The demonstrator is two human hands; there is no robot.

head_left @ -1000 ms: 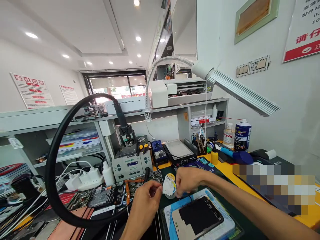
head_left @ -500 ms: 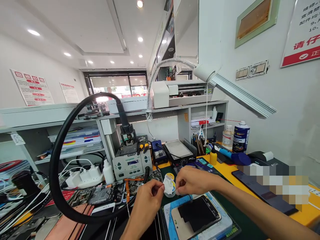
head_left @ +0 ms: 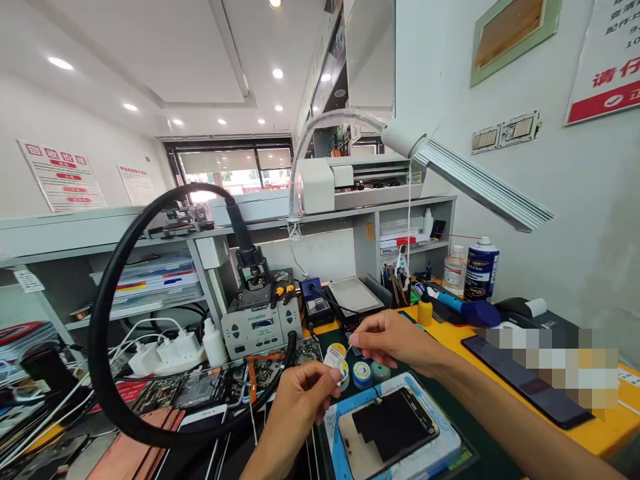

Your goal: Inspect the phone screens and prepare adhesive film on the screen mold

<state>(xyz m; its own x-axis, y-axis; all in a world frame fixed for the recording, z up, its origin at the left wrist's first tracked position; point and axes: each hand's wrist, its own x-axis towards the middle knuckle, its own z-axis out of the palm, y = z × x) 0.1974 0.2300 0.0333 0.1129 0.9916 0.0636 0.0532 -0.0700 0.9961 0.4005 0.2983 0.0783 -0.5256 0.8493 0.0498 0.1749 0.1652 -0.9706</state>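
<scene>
My left hand (head_left: 304, 399) is closed in a pinch, its fingertips just below a crumpled white piece (head_left: 334, 359) that overlaps a round yellow-labelled spool or tub (head_left: 344, 368). What the left fingers hold is too small to make out. My right hand (head_left: 393, 341) also pinches, higher and to the right; a small dark bit shows under its fingertips, but I cannot tell its kind. Below the right hand sit a blue-labelled round tub (head_left: 363, 375) and a greenish round one (head_left: 381, 371). In front lies a phone screen panel (head_left: 393, 427) on a blue-and-white pad (head_left: 447, 443).
A black hose (head_left: 97, 347) loops at left beside the hot-air station (head_left: 263, 328). Circuit boards (head_left: 167, 387) and a white bottle (head_left: 214, 343) crowd that side. A lamp (head_left: 485, 180) hangs overhead. At right stand a yellow bottle (head_left: 425, 312), a spray can (head_left: 481, 270) and a dark phone-like slab (head_left: 525, 380).
My right hand has lifted and turned, uncovering the blue-labelled and greenish tubs. My left hand has moved slightly right. The view has shifted a little.
</scene>
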